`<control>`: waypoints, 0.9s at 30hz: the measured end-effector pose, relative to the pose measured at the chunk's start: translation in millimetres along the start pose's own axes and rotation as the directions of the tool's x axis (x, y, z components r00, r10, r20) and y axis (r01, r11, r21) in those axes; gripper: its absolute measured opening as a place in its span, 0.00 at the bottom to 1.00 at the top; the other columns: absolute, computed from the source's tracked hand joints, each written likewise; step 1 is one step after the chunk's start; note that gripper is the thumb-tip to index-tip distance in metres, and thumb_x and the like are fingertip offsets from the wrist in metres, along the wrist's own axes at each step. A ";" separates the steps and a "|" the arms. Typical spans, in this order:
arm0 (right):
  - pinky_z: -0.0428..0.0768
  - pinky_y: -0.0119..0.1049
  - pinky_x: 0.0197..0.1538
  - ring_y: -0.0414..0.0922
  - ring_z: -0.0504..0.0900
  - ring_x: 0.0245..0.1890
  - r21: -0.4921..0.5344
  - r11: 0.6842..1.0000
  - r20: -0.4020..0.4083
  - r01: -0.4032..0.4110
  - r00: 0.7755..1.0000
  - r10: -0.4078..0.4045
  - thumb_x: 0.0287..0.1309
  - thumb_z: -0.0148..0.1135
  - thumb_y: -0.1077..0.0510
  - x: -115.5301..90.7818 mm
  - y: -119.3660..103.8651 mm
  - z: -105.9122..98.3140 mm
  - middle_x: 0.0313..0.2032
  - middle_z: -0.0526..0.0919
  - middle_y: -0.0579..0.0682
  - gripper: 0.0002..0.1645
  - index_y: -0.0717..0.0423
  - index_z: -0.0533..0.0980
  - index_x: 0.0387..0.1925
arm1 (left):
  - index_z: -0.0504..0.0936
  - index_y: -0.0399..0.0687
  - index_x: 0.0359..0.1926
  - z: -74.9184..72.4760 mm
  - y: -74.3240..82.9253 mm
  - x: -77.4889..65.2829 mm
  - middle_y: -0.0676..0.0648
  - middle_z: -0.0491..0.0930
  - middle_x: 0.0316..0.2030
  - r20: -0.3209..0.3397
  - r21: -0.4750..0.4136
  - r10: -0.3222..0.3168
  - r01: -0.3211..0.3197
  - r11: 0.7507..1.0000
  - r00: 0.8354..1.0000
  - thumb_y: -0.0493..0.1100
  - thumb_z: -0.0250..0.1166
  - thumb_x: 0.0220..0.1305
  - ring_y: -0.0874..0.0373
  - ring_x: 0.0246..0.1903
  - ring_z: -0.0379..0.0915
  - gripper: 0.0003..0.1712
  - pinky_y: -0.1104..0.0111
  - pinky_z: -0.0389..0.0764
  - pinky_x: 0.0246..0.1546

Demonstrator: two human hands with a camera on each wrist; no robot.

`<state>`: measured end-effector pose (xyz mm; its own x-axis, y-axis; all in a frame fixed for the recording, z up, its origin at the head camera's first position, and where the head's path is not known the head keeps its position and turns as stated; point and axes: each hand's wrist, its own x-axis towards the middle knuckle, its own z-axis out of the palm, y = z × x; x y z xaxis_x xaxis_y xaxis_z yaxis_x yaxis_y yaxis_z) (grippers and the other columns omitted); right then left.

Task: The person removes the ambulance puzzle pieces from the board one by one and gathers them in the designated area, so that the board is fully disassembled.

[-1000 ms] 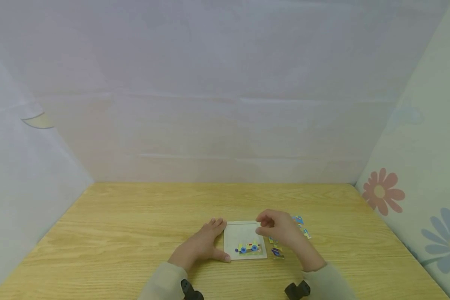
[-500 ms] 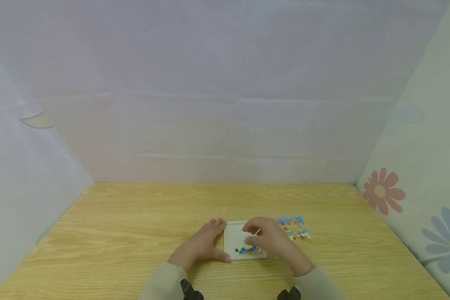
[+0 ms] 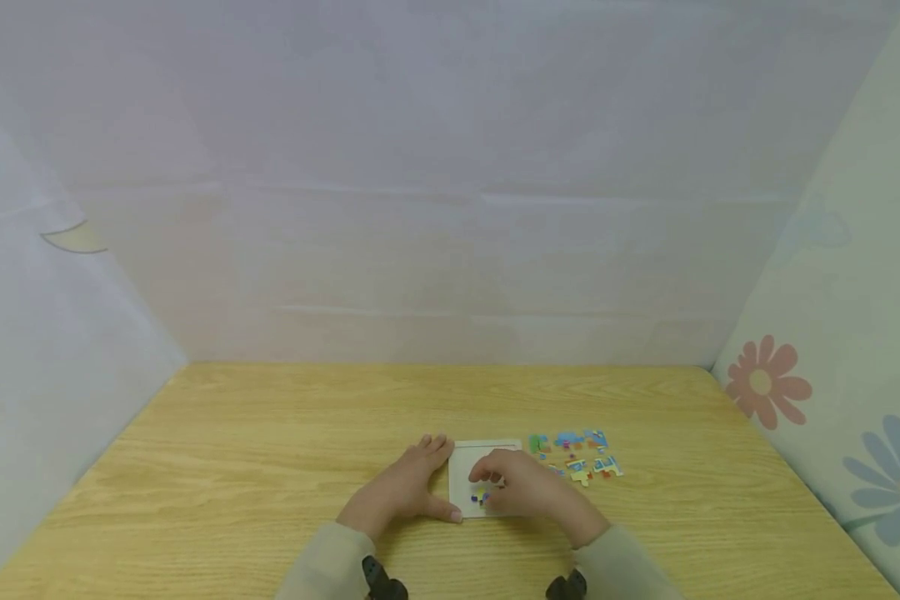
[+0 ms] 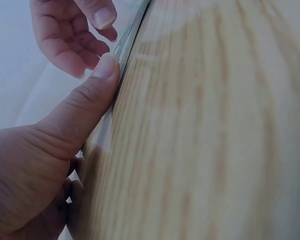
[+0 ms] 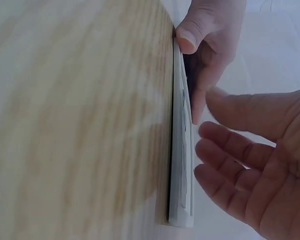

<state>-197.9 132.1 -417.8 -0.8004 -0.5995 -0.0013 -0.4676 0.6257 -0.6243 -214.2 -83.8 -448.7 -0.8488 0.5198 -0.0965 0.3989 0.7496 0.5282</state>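
Observation:
A white, shallow jigsaw puzzle tray (image 3: 461,461) lies on the table in the head view. My left hand (image 3: 411,485) rests along its left side, fingers extended, with the thumb at the near left corner. In the left wrist view, the left thumb (image 4: 87,97) touches the tray's edge. My right hand (image 3: 523,485) hovers over the tray's right part, fingers loosely bent. Thumb and fingers of the right hand (image 5: 267,160) stand apart in the right wrist view, and no piece shows between them. Joined puzzle pieces (image 3: 480,497) lie in the tray, mostly hidden beneath the right hand.
Several loose colourful puzzle pieces (image 3: 581,468) lie right of the tray, some partly behind the right hand. The wooden table (image 3: 285,417) extends around it. A pale cloth wall (image 3: 450,250) stands behind, and a flower-printed one (image 3: 832,292) at the right.
My right hand has moved left and towards me, from the tray's far right corner to over the joined pieces. More loose pieces show. The left hand has stayed at the tray.

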 end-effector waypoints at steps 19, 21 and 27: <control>0.71 0.27 0.33 0.36 0.66 0.27 -0.274 0.961 0.098 -0.039 0.993 0.068 0.40 0.67 0.72 11.5 -10.6 0.5 0.26 0.72 0.40 0.15 0.51 0.79 0.28 | 0.53 0.40 0.70 -2.1 2.1 -0.6 0.40 0.49 0.71 0.009 -0.008 0.008 -0.007 1.000 1.000 0.63 0.72 0.40 0.41 0.70 0.38 0.62 0.48 0.48 0.68; 0.70 0.27 0.31 0.36 0.66 0.26 -0.282 0.958 0.100 -0.051 0.992 0.083 0.39 0.67 0.73 13.6 -13.3 -0.2 0.25 0.71 0.41 0.15 0.51 0.78 0.26 | 0.53 0.40 0.70 -2.0 2.0 -0.6 0.40 0.49 0.71 0.009 -0.009 0.008 -0.008 1.000 1.000 0.63 0.72 0.40 0.41 0.70 0.38 0.62 0.48 0.48 0.68; 0.71 0.27 0.30 0.36 0.67 0.25 -0.285 0.956 0.095 -0.076 0.990 0.107 0.39 0.71 0.69 16.2 -14.4 -0.1 0.24 0.73 0.41 0.13 0.51 0.77 0.25 | 0.54 0.40 0.70 -1.6 1.2 -0.4 0.40 0.49 0.71 0.004 -0.012 0.013 -0.013 1.000 1.000 0.64 0.72 0.40 0.41 0.70 0.39 0.62 0.48 0.48 0.68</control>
<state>-204.2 113.4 -408.8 -0.8065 -0.5737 -0.1427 -0.4927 0.7857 -0.3741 -213.9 -83.8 -446.7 -0.8422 0.5310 -0.0934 0.4055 0.7381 0.5392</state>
